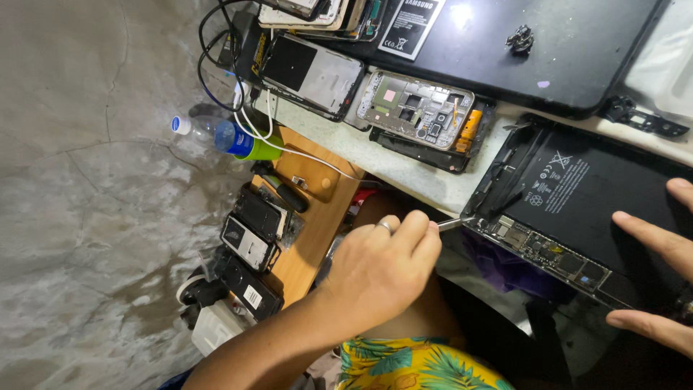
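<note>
Left grip: left hand pinched shut on thin silver metal tool, tip at edge of opened black tablet.
Right grip: right hand fingers spread, flat on tablet's black battery.
Tablet: lying open-backed on pale bench, near its front edge.
Nearby: opened silver phone frame further back; small wooden stool below, bearing black phones.
</note>
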